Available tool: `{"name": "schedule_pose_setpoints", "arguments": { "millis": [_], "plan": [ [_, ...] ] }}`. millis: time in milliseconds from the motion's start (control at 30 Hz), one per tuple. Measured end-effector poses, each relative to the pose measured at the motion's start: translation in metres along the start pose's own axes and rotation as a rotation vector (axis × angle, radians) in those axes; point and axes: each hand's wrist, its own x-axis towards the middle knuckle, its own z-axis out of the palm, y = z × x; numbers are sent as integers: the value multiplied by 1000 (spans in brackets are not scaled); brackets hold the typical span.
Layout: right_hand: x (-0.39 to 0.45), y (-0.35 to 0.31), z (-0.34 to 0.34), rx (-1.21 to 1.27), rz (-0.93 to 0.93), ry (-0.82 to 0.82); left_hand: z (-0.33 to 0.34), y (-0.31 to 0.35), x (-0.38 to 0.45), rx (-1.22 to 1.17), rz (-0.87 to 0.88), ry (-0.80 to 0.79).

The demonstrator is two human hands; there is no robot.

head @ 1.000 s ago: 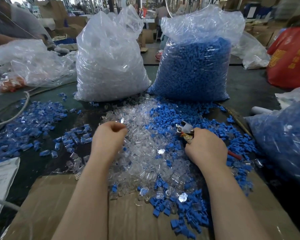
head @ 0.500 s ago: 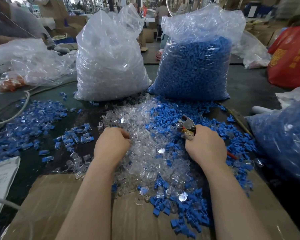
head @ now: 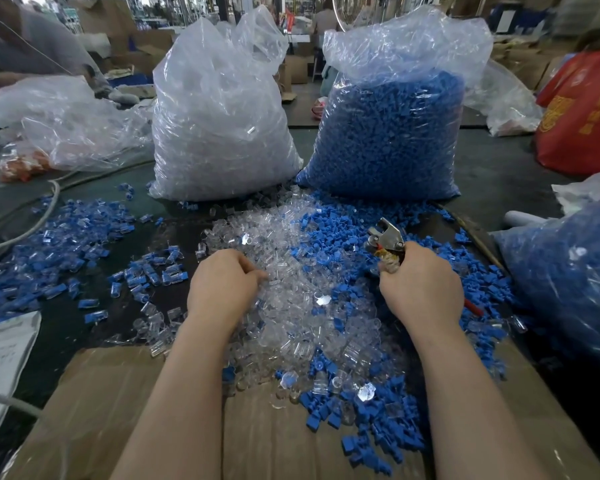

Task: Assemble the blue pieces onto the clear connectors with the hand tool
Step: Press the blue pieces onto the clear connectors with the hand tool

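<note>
A heap of clear connectors (head: 291,317) lies in the middle of the table, with loose blue pieces (head: 340,237) spread along its right side and more of them near me (head: 368,424). My left hand (head: 222,285) rests on the left edge of the clear heap. Its fingers are curled into the connectors and their tips are hidden. My right hand (head: 423,289) grips the hand tool (head: 387,237). The tool's metal jaws point up and away over the blue pieces, and a red handle tip sticks out behind my palm.
Two tall plastic bags stand behind the heap, one of clear parts (head: 219,116) and one of blue parts (head: 392,133). Assembled blue-and-clear pieces (head: 66,244) are scattered at the left. Another blue bag (head: 568,289) lies on the right, cardboard (head: 111,410) lies in front, and a red bag (head: 582,112) stands far right.
My left hand has come down and toward me from above the heap and dug its fingers into the clear connectors. My right hand with the tool has barely shifted.
</note>
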Motion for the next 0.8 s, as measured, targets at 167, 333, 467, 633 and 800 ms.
{"name": "schedule_pose_setpoints", "arguments": {
  "millis": [167, 333, 467, 633, 800],
  "plan": [
    [0, 0, -1, 52, -19, -23, -1, 0, 0, -85, 25, 22],
    [-1, -3, 3, 71, -161, -78, -1, 4, 0, -244, 59, 53],
    [-1, -8, 7, 19, -176, -150, -2, 8, -3, -421, 78, 46],
    [1, -8, 9, 21, -193, -210, -5, 15, -6, -762, 77, -86],
    [1, -8, 10, 22, -198, -202, -9, 21, -8, -1076, 50, -259]
  ]
}}
